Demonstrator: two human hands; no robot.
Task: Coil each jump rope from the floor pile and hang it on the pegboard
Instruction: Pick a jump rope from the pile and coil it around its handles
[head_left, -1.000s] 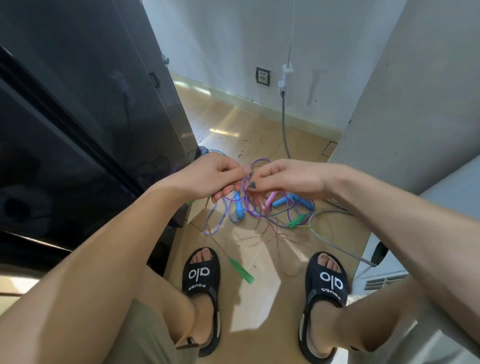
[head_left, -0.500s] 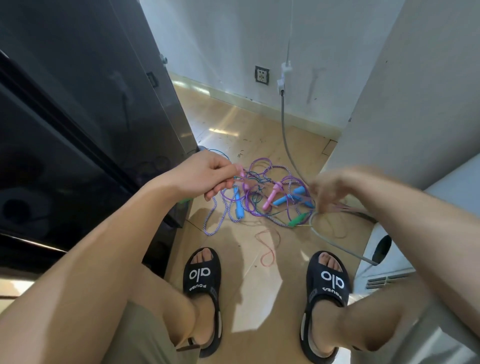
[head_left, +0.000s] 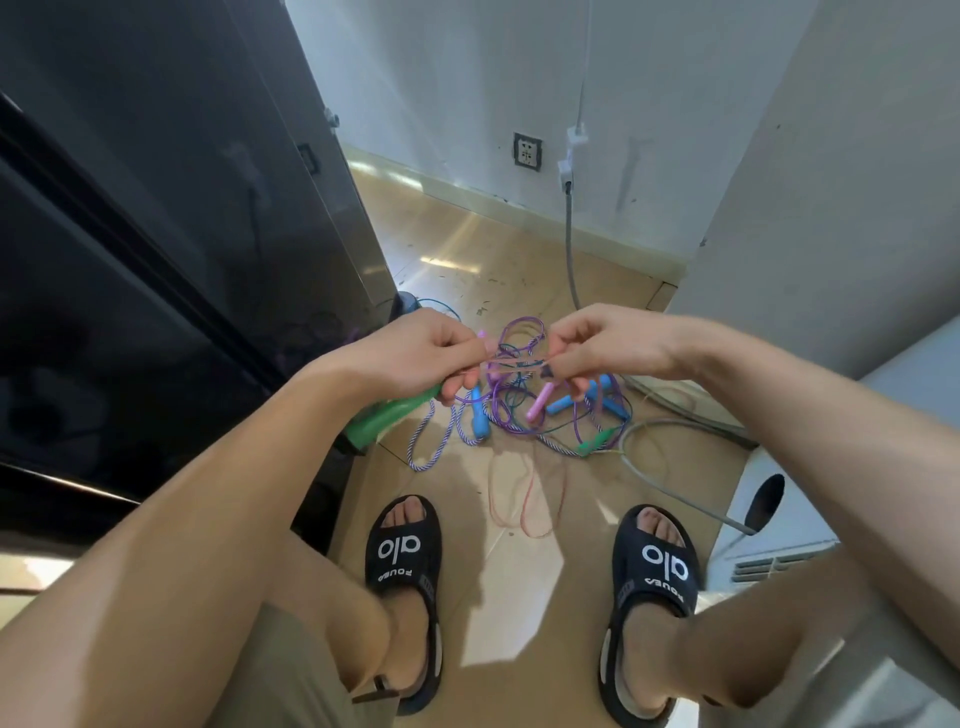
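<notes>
A tangled pile of jump ropes (head_left: 524, 410) lies on the tan floor, with purple and striped cords and blue, pink and green handles. My left hand (head_left: 415, 358) grips a green handle (head_left: 387, 418) together with a pink handle tip and a thin pink rope. My right hand (head_left: 605, 345) pinches the same thin pink rope (head_left: 511, 359), stretched short between both hands above the pile. Loops of that rope (head_left: 527, 499) hang down to the floor between my feet. No pegboard is in view.
A dark glossy cabinet (head_left: 156, 260) fills the left. A grey wall (head_left: 831, 182) and a white appliance (head_left: 779, 519) stand on the right. A grey hose (head_left: 670, 480) curves across the floor from the back wall. My sandalled feet (head_left: 408, 566) stand near the pile.
My right hand swung out to the right, drawing rope, then came back next to my left hand. The green handle rose from the floor into my left hand.
</notes>
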